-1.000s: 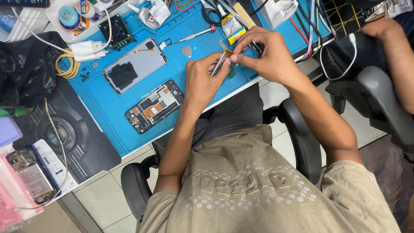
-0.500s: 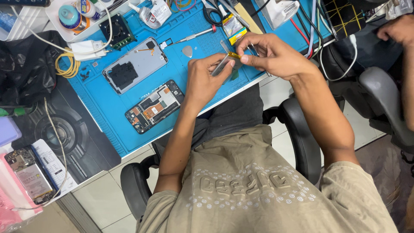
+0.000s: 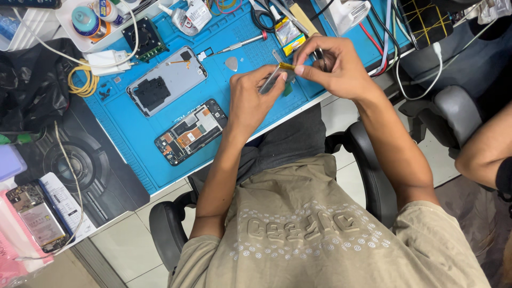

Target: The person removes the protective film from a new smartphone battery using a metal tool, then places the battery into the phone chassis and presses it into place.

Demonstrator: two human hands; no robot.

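On the blue mat a phone's silver back cover lies above an opened phone with its insides showing. Just right of them the person's left hand pinches the lower end of a thin grey strip held over the mat. The right hand pinches the strip's yellow-tipped upper end between thumb and forefinger. A screwdriver and scissors lie behind the hands.

The work mat was bright blue, the coiled cable yellow, the shirt khaki with raised dots.
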